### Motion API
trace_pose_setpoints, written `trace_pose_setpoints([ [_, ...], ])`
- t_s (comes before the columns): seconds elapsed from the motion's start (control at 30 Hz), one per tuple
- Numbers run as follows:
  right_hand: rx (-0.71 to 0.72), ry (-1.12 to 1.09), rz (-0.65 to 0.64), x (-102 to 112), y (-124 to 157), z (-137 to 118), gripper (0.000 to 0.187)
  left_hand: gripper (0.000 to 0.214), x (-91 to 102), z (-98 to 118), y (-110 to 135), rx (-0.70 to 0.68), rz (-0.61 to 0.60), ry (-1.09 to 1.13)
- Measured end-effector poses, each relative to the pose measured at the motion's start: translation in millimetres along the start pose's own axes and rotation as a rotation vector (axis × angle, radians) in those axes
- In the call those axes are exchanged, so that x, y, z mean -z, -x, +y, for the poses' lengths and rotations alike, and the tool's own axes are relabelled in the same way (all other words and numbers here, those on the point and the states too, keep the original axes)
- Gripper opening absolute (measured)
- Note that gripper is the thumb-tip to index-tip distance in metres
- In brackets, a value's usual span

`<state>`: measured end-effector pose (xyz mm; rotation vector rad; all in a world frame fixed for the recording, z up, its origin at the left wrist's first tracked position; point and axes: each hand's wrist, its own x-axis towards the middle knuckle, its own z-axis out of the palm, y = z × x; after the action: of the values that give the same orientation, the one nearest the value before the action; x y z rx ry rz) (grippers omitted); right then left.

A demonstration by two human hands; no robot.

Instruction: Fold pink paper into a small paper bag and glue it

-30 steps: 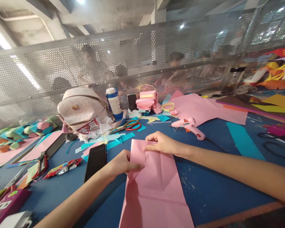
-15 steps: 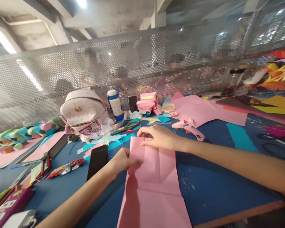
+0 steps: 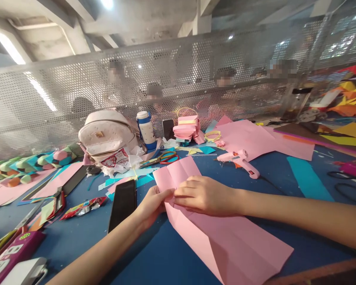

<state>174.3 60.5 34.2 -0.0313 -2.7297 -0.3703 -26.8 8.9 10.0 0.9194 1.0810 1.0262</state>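
Left hand (image 3: 154, 204), as the head view shows, pinches the near-left edge of a creased pink sheet (image 3: 240, 241), its thumb laid on top and the other fingers mostly hidden by the paper. Beside it, touching or almost touching its thumb, the right hand (image 3: 203, 196) has its fingers together and curled, tips on the sheet; its thumb is out of sight, so whether it pinches I cannot tell. That sheet is in front of the bag (image 3: 108, 136) and to its right, its far end raised in folds and its near end spread slantwise over the blue table (image 3: 154, 257). Just right of the bag stands a bottle (image 3: 147, 132); farther right come a pink box (image 3: 185, 128) with a yellow handle and a pile of pink paper (image 3: 246, 136). In front of the bag and to its right lie scissors (image 3: 156, 159) and, well apart from it, a pink glue gun (image 3: 240, 161). Nearer the person than the bag are a black phone (image 3: 123, 206), a red wrapper (image 3: 83, 208) and a purple power strip (image 3: 14, 251). Behind the bag rises a mesh screen (image 3: 172, 63), people blurred beyond it.
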Motion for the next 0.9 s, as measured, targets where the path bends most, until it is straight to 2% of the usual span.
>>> trace_pose_setpoints([
  [0.2, 0.019, -0.090, 0.031, -18, 18, 0, 0.034, 0.031, -0.2, 0, 0, 0.051, -0.032, -0.006],
  [0.33, -0.020, -0.198, 0.024, -24, 23, 3, 0.038, 0.030, 3.7, 2, -3, 0.035, -0.033, -0.011],
  [0.63, -0.015, -0.284, -0.036, -24, 27, 8, 0.039, 0.035, 18.8, 9, -14, 0.028, -0.057, -0.053],
  [0.9, -0.043, -0.291, 0.043, -20, 29, 6, 0.038, 0.041, 15.0, 8, -11, 0.027, -0.062, -0.134],
])
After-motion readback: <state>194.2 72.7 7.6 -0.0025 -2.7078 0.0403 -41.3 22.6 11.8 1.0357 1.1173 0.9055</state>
